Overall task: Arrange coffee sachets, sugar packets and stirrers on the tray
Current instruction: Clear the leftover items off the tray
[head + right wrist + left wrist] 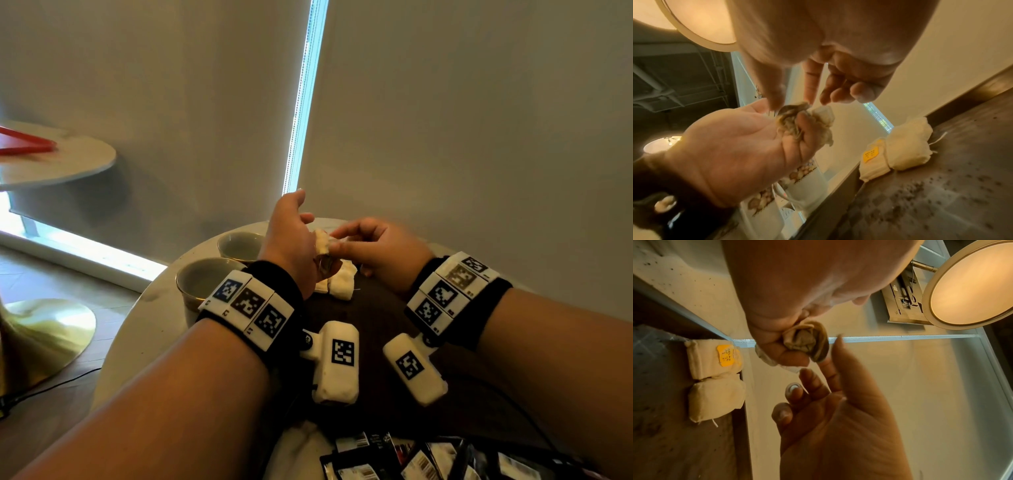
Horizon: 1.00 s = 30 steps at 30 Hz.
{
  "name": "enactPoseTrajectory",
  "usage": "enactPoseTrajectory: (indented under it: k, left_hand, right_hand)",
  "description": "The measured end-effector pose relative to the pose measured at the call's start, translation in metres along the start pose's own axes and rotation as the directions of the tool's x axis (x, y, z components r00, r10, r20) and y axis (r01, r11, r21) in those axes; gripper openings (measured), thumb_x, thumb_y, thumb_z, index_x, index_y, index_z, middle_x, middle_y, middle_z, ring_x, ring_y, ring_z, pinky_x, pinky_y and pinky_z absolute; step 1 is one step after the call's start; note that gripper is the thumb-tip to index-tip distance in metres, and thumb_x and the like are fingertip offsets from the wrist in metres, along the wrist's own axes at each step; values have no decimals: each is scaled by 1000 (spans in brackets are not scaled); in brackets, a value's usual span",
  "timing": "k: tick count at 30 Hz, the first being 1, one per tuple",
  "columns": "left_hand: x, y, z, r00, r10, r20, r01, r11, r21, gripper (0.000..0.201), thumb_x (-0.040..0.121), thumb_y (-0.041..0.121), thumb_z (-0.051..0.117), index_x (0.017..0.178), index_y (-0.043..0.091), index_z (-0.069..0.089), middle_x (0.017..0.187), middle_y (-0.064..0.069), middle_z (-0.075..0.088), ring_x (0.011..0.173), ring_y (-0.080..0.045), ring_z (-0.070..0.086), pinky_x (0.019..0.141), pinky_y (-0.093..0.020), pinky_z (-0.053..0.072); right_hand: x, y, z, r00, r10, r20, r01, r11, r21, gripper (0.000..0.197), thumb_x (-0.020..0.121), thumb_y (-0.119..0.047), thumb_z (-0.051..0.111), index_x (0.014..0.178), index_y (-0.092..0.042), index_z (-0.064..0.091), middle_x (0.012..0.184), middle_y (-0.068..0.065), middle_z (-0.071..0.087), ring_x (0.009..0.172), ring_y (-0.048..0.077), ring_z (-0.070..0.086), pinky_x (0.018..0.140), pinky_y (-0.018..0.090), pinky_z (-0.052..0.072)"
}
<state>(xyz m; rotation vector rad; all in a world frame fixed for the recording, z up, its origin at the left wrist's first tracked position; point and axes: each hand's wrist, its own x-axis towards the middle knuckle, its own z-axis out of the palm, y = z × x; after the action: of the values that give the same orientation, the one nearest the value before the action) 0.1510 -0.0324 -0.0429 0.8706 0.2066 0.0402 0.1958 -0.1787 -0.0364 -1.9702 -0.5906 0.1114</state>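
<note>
Far to the left of my grip stands a second round table [68, 161] with something red [27, 144] on it, before pale blinds [171, 102] split by a bright slit of daylight [301, 102]. My own worktop [154, 308] is round and pale, its stone-like top smooth. Just left of my left hand [291, 246] sit two glazed cups [209, 281] with gold rims. That hand curls its fingers round a crumpled, papery sachet [803, 339], soft and brownish, held above the tray. My right hand [380, 246] meets it there, thumb and forefinger pinching the same sachet. Below my grip lies the dark tray [370, 308], its flat surface dusted with specks, and on it two plump cream cloth pouches [898, 149] lie touching, one with a yellow tag [870, 155]. Nearest me, glossy black packets [411, 459] lie heaped.
</note>
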Motion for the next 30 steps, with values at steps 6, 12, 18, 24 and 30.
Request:
enactPoseTrajectory:
  k: [6, 12, 18, 24, 30]
  left_hand:
    - [3, -2, 0, 999, -12, 29, 12, 1000, 16, 55, 98, 59, 45, 129, 14, 50, 126, -24, 58, 105, -38, 65, 75, -46, 58]
    - [3, -2, -1, 999, -21, 32, 17, 993, 113, 43, 100, 46, 48, 126, 13, 55, 119, -19, 63, 101, -33, 66, 72, -41, 53]
    - [2, -2, 3, 999, 29, 13, -32, 937, 347, 28, 97, 14, 49, 119, 19, 66, 129, -17, 62, 107, -29, 62, 68, -36, 54]
    - [-3, -3, -2, 994, 84, 71, -108, 878, 465, 12, 98, 19, 64, 104, 27, 70, 113, -12, 69, 107, -33, 69, 77, -38, 55]
    - [1, -6, -4, 989, 122, 81, -147, 855, 498, 15, 97, 28, 67, 108, 19, 67, 109, -14, 70, 87, -24, 65, 71, -35, 53]
  right_hand:
    - [-1, 3, 0, 998, 10, -60, -10, 1000, 7, 15, 83, -18, 78, 91, -20, 67, 85, 0, 70, 68, 8, 62, 57, 23, 46]
    - [1, 7, -7, 990, 59, -126, -46, 993, 109, 10, 87, -10, 73, 89, -14, 64, 84, 8, 71, 72, 21, 65, 60, 32, 51]
    - [2, 7, -7, 983, 149, -107, -103, 932, 348, 4, 95, -6, 61, 98, -9, 61, 83, 11, 66, 60, 17, 60, 52, 29, 50]
    - [-5, 5, -1, 987, 149, 67, -163, 881, 445, 15, 101, -7, 44, 100, -6, 60, 77, 10, 65, 58, 18, 54, 53, 28, 46]
    - [-6, 5, 1, 979, 194, 69, -204, 876, 436, 34, 105, -22, 44, 123, 1, 60, 93, 16, 67, 64, 19, 59, 57, 29, 49]
